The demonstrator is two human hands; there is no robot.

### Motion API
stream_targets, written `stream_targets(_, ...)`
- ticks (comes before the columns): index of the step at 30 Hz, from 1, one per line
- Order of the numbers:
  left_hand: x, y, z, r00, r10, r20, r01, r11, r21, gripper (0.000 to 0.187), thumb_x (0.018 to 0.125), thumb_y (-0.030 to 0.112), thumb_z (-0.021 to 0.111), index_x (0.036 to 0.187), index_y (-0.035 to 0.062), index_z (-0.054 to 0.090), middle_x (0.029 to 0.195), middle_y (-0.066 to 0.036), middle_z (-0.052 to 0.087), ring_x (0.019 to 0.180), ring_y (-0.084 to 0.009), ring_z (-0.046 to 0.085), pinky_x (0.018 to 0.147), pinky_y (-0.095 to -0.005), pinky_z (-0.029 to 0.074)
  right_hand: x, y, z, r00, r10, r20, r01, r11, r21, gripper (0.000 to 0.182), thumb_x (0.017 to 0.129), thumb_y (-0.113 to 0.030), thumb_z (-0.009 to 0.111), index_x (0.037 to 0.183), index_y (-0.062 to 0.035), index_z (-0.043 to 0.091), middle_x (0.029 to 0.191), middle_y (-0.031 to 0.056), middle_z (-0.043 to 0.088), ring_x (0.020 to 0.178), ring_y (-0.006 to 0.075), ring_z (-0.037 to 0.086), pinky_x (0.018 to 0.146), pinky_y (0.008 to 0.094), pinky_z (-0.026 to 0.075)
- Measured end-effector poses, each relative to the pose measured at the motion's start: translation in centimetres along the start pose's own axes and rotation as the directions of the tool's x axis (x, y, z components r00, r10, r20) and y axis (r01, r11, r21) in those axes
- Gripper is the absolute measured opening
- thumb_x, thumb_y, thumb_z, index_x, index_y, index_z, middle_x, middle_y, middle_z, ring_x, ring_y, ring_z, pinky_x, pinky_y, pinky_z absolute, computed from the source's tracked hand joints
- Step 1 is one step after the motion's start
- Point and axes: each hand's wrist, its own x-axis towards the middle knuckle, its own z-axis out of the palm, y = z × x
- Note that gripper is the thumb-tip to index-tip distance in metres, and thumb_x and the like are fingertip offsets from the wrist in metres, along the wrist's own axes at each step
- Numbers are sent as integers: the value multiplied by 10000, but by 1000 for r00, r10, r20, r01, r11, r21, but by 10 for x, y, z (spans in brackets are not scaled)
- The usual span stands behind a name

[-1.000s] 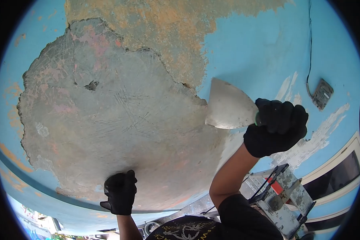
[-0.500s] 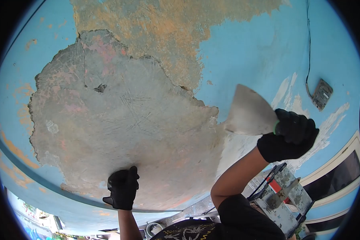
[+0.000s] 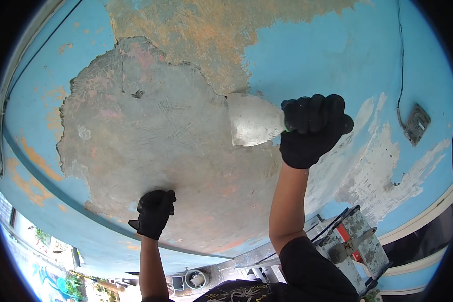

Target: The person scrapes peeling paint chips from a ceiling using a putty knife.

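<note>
My right hand (image 3: 314, 128), in a black glove, is wrapped round the handle of a putty knife (image 3: 254, 121). A sliver of green shows where handle and blade meet. The broad metal blade lies over the upper right edge of the bare grey patch on the blue wall (image 3: 302, 55), where the broken paint edge runs. Lower and to the left, my left hand (image 3: 155, 212) is closed close to the grey patch (image 3: 151, 151), also black-gloved. Its curled fingers are mostly hidden, and I cannot tell whether they hold anything.
A small grey box (image 3: 418, 124) on a cable is fixed to the wall at right. Below it stands a paint-spattered stepladder (image 3: 355, 241) beside a window frame. A round bucket (image 3: 196, 278) is on the ground at the bottom. A curved ledge (image 3: 90, 211) runs along the lower left.
My right hand has swung left and up with the putty knife, bringing the blade from the blue paint to the grey patch's edge. My left hand sits slightly higher in view; the camera has shifted.
</note>
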Motion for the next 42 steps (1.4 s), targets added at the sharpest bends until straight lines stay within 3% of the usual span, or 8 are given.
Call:
stream_targets(6, 4, -9, -1, 1000, -28, 0, 28, 999, -35, 261, 933, 177, 674, 728, 16, 676, 563, -33, 597, 485, -100, 550, 476, -259, 419, -11, -54, 40, 955, -292, 55, 297, 944, -146, 398, 981, -348, 505, 652, -159, 384, 498, -9, 367, 386, 122, 322, 397, 298, 259)
stream_targets(9, -2, -4, 2, 999, -41, -17, 40, 998, -47, 261, 928, 182, 684, 725, 17, 681, 563, -30, 597, 496, -99, 551, 487, -257, 417, -1, 1, 9, 999, 10, 40, -12, 999, 49, 446, 1004, -382, 470, 639, -145, 377, 476, -15, 273, 374, 126, 252, 383, 305, 216)
stream_targets(16, 1, -5, 0, 998, -56, -21, 55, 997, -48, 249, 931, 176, 679, 737, 21, 694, 560, -23, 601, 492, -96, 550, 489, -260, 418, -14, -38, 36, 955, -275, -108, 268, 960, -76, 437, 983, -371, 515, 637, -155, 357, 469, 5, 361, 370, 127, 321, 375, 291, 245)
stream_targets(19, -2, -5, 2, 999, -41, -15, 41, 999, -25, 257, 930, 187, 682, 732, 23, 693, 558, -22, 599, 488, -93, 544, 491, -264, 418, -7, 2, 0, 995, -9, -99, 7, 1000, -18, 429, 993, -380, 505, 656, -157, 359, 478, 24, 382, 363, 120, 315, 376, 290, 250)
stream_targets(26, 1, -5, 4, 996, -71, -50, 70, 997, -16, 253, 925, 192, 690, 737, 23, 693, 559, -20, 597, 488, -88, 541, 484, -256, 413, -16, -40, 34, 942, -292, -169, 278, 955, -101, 388, 990, -356, 509, 682, -145, 404, 494, 10, 390, 389, 125, 363, 441, 296, 315)
stream_targets(28, -3, -7, 7, 996, -68, -57, 65, 996, -61, 251, 920, 195, 696, 740, 22, 694, 560, -20, 598, 486, -88, 542, 479, -253, 411, -6, -1, 12, 998, 7, -69, -7, 1000, -2, 488, 982, -420, 534, 639, -118, 363, 481, 12, 369, 376, 153, 340, 404, 314, 265)
stream_targets(30, 3, -7, 5, 997, -33, -66, 26, 995, -100, 248, 915, 198, 702, 742, 20, 695, 562, -20, 599, 483, -89, 543, 474, -251, 410, -8, -7, 20, 988, -32, 149, 35, 999, -18, 517, 990, -407, 530, 603, -116, 351, 493, 28, 422, 378, 157, 368, 391, 311, 262)
stream_targets(42, 3, -14, 3, 996, -62, -59, 60, 998, -27, 169, 931, 95, 628, 836, -26, 697, 708, -77, 680, 484, -114, 570, 467, -261, 460, -24, -29, 32, 979, -203, -20, 197, 968, -157, 402, 957, -359, 542, 642, -133, 439, 506, 31, 442, 394, 146, 378, 459, 327, 340)
